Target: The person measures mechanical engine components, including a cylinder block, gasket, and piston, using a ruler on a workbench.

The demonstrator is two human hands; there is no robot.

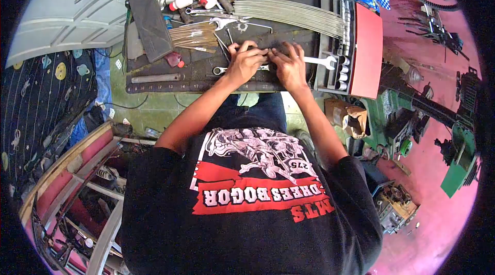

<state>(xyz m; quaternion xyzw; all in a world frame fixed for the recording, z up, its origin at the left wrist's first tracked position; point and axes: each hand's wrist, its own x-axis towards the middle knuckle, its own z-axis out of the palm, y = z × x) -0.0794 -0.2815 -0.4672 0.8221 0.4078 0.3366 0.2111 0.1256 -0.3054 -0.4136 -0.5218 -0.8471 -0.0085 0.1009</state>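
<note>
Both of my hands meet over a dark work mat (170, 76). My left hand (246, 61) and my right hand (290, 64) have their fingertips pressed together around a small dark part (269, 50), which is mostly hidden by the fingers. A silver open-end wrench (320, 61) sticks out from under my right hand. Below my left hand lies a second wrench, with its ring end (220, 71) showing. My forearms and black printed shirt fill the lower middle of the view.
On the mat lie a bundle of long metal rods (289, 12), a bundle of brown sticks (193, 35), red-capped white bottles (183, 2), a dark slab (149, 22) and a metal bar (154, 77). A socket case with a red lid (366, 51) stands at right. Engine parts (454, 136) sit on the pink floor.
</note>
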